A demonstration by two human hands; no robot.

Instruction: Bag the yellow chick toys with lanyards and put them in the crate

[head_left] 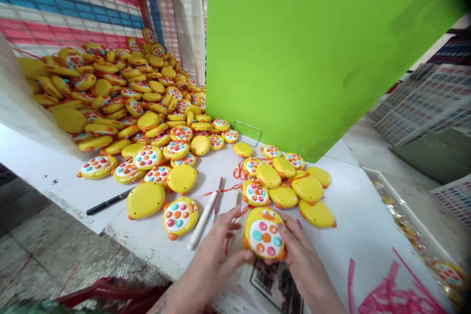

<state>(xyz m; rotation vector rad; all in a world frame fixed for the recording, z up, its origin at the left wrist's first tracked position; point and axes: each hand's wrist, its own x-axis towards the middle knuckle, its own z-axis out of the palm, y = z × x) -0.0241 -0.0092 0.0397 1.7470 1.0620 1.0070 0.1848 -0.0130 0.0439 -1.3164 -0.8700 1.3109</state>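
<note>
Above the tabletop [340, 245], the toy [263, 236] was pinched by the right hand's [307, 265] fingers, front up, perhaps for a clear view. Beside it, the left hand's [210, 265] fingers were half-curled, their grip unclear.

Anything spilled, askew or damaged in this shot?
The striped container seems tipped over, its yellow duck toys spread onto the white table, perhaps deliberately. The table edge looks scuffed. The held duck toy shows no visible damage.

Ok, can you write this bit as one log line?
right hand: holding duck toy | left hand: at its edge | black marker: on table | duck pile: left | green panel: behind
</note>
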